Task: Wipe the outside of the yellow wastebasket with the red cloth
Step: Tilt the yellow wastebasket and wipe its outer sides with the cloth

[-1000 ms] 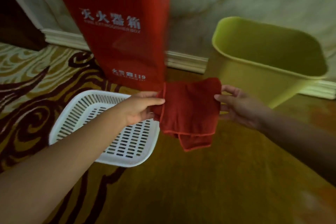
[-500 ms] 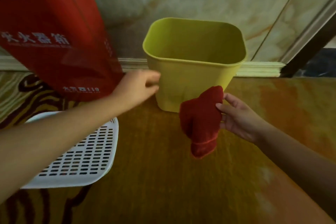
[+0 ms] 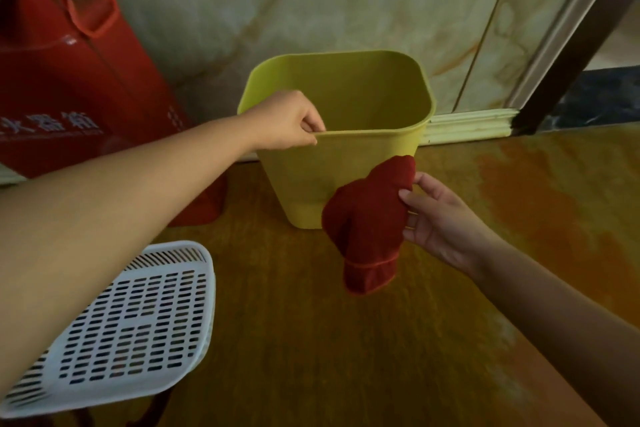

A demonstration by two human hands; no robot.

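Note:
The yellow wastebasket (image 3: 304, 177) stands upright on the floor against the marble wall, its inside bare. My left hand (image 3: 287, 121) pinches its near rim at the left corner. My right hand (image 3: 440, 218) holds the bunched red cloth (image 3: 367, 222), which hangs in front of the basket's lower right front wall. Whether the cloth touches the wall I cannot tell.
A tall red fire-extinguisher box (image 3: 69, 80) stands to the left of the basket. A white slotted plastic tray (image 3: 138, 333) lies on the floor at lower left. A white skirting board (image 3: 467, 121) and a dark door frame (image 3: 581, 38) are at the right.
My left hand let go of the cloth, rose and closed on the basket's rim. The cloth passed fully into my right hand and bunched up by the basket's front.

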